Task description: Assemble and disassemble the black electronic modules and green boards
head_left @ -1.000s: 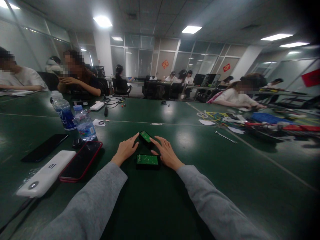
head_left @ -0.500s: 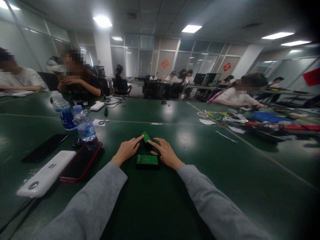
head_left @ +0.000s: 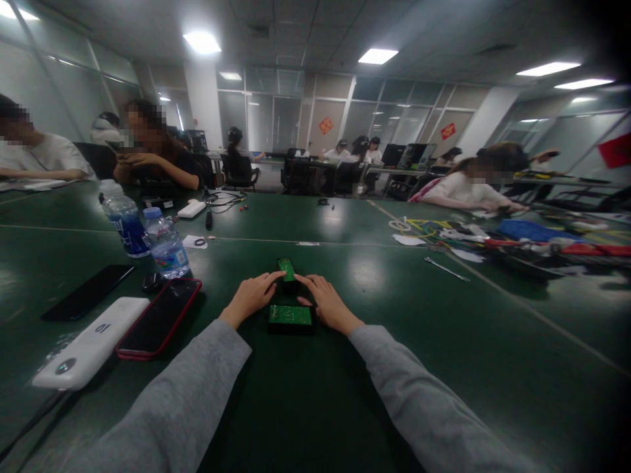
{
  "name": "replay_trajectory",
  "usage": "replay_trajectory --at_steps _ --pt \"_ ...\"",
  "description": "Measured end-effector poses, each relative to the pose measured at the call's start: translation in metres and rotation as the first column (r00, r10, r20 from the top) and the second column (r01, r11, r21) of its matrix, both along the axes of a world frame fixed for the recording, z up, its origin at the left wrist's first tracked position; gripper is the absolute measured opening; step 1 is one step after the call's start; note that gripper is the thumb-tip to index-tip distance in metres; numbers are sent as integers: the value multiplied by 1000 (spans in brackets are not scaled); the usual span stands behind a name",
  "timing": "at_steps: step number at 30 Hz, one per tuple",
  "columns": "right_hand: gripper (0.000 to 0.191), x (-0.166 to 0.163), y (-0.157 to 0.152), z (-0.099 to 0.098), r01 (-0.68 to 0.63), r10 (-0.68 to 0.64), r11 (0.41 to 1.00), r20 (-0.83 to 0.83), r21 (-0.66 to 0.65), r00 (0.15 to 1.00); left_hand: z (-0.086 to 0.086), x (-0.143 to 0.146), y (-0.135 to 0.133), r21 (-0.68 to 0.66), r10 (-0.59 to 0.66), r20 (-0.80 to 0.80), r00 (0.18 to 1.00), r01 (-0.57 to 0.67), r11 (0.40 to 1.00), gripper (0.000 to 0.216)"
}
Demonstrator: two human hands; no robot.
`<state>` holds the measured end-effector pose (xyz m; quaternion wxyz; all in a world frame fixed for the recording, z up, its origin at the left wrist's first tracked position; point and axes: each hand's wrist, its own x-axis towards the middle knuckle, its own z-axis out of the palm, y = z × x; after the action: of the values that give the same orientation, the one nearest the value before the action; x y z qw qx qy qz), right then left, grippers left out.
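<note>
Hands: left hand (head_left: 250, 297) and right hand (head_left: 325, 303), fingers spread, fingertips touching the far board (head_left: 287, 269) at twelve o'clock.
Progress: near board (head_left: 290, 316) lies flat between the wrists; the far one is not yet lifted off the table (head_left: 374, 394).

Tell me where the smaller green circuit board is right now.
In the head view, the smaller green circuit board lies mid-table between the left hand and right hand fingertips, just beyond the larger green circuit board.

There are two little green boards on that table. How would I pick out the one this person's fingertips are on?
Start at the dark green table and follow the two grey sleeves to the left hand and right hand. Their fingertips meet at the far green board, a narrow piece pointing away from the person. The near green board lies crosswise between the wrists and looks wider.
</note>
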<state>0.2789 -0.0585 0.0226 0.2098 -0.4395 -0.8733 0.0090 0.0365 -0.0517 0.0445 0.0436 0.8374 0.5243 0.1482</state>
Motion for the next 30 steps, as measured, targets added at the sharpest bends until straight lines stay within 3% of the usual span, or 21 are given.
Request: replay_trajectory --at_steps 7,30 --pt "58 -1 -2 2 -12 12 1000 -30 -19 999 -7 -1 4 18 2 17 1000 -2 1000 44" --pt "61 1 0 -1 -2 1 999 -25 -38 1000 -3 1 2 -13 8 17 1000 -8 1000 45"
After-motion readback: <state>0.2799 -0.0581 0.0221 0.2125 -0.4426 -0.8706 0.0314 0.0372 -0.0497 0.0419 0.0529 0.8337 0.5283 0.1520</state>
